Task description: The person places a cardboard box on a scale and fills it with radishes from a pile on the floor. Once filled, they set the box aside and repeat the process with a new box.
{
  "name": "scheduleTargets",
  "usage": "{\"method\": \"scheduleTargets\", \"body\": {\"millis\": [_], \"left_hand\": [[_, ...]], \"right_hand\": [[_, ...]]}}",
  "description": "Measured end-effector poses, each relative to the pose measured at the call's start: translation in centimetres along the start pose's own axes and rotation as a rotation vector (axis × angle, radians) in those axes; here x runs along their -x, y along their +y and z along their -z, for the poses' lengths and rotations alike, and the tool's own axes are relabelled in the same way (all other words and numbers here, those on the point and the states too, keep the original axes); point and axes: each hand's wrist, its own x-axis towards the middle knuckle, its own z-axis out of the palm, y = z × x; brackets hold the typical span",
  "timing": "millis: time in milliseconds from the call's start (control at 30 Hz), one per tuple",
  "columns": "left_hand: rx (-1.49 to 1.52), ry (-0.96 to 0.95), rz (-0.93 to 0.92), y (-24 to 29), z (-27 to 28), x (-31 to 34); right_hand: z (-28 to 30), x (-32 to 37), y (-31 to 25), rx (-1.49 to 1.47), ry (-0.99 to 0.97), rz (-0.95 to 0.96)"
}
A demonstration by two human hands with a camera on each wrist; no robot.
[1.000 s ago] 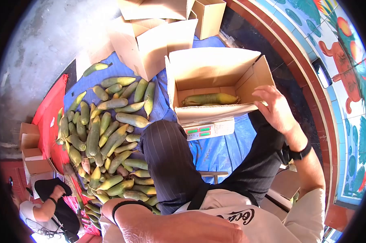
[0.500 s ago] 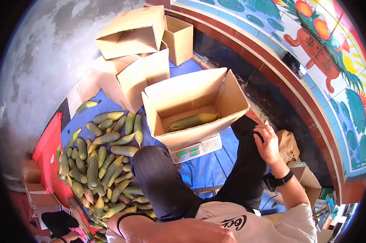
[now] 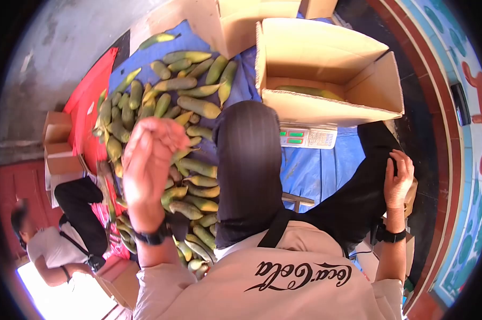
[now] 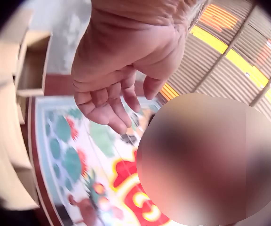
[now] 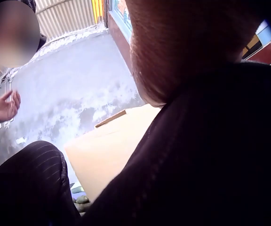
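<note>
head view first: i read the work as filling the cardboard box that sits on the weighing scale, and right now i am between picks. the left hand is raised in the air above the pile of long green-yellow vegetables, touching none of them. the right hand rests on the dark trouser leg at the knee, well apart from the box. the pile lies on the blue tarp on the floor, left of my knees. the box is open-topped and i can make out one vegetable lying along its bottom; the near wall hides the rest of the inside. more cardboard boxes stand beyond it, their contents out of sight. a second person sits at the lower left. left wrist view: the fingers are loosely curled around nothing, so that grip is slack and empty. right wrist view: the hand fills the top of the frame against dark cloth, and i judge its grip relaxed and holding nothing. as i see it, another pick would call for lowering the left hand onto one vegetable at the near edge of the pile, then carrying it over the box wall.
</note>
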Motion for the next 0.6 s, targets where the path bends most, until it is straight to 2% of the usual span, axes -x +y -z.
{"method": "scheduleTargets", "body": {"millis": [33,100,200,267,300,333,367,400,467,600], "left_hand": [[-0.105,0.184,0.083,-1.4,2.5,0.2],[-0.190,0.407,0.266,-5.4,8.3,1.8],[-0.593,0.508,0.617,-12.2,15.2,5.4],[-0.895,0.399,0.706,-18.5,21.4,9.2],[-0.890,0.399,0.713,-20.7,23.0,10.7],[-1.066,0.310,0.722,-22.6,24.3,12.0],[-1.239,0.215,0.724,-23.6,24.8,12.5],[-1.230,0.214,0.728,-24.0,24.5,12.6],[-1.570,0.097,0.815,-25.6,23.7,12.7],[-1.689,-0.036,0.885,-27.4,22.5,11.5]], "right_hand": [[0.0,0.0,0.0,0.013,-0.004,0.000],[-0.1,-0.1,-0.1,0.025,-0.028,-0.005],[-0.3,0.0,-0.3,0.054,-0.009,0.006],[-0.4,0.1,-0.3,0.066,-0.021,0.009],[-0.5,0.0,-0.3,0.079,-0.022,0.015],[-0.5,0.0,-0.2,0.085,-0.027,0.019],[-0.6,0.1,-0.1,0.091,-0.032,0.014],[-0.7,0.1,0.0,0.098,-0.038,0.010],[-0.7,0.0,-0.1,0.127,-0.050,0.012],[-0.9,0.0,0.0,0.174,-0.057,0.024]]}}
